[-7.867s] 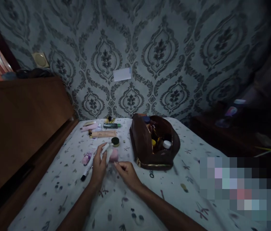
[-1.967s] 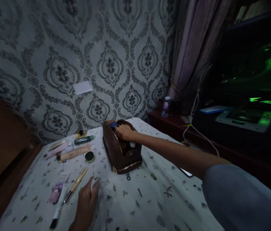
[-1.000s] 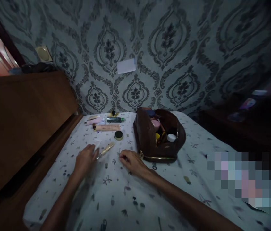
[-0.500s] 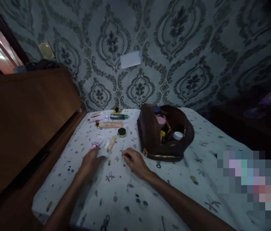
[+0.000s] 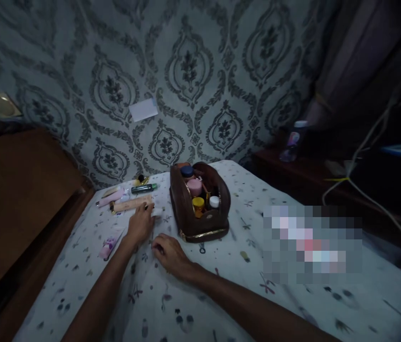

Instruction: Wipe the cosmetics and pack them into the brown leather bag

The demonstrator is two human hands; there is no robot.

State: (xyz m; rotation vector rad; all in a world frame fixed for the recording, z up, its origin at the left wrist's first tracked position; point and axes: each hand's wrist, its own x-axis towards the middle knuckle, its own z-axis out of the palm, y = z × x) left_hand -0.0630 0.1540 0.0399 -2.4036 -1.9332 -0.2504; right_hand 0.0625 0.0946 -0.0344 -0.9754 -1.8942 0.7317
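Observation:
My left hand [image 5: 139, 225] reaches over the beige tube's near end, its fingers closed round a small round jar whose dark lid shows only in part between them. Closer to me, my right hand [image 5: 169, 252] rests loosely curled on the patterned sheet [image 5: 186, 299], nothing visible in it. The long beige tube [image 5: 129, 204] lies beside a pink tube [image 5: 113, 196] and a dark green bottle [image 5: 143, 188]. A purple-and-white packet [image 5: 108, 247] is left of my left forearm. The open brown bag [image 5: 200, 229] holds jars with blue [image 5: 187, 171], pink [image 5: 195, 186], yellow [image 5: 198, 204] and white [image 5: 214, 202] tops.
A wooden board [image 5: 22, 185] borders the sheet on the left. Patterned wallpaper rises behind, with a white card [image 5: 143, 109] on it. On a dark surface at the right stands a clear bottle [image 5: 293, 142], near a pale cable [image 5: 378, 202]. A pixelated patch covers part of the sheet.
The view has turned right. My left hand has moved forward from beside the packet to the round jar and closed. My right hand stays curled low, left of the bag.

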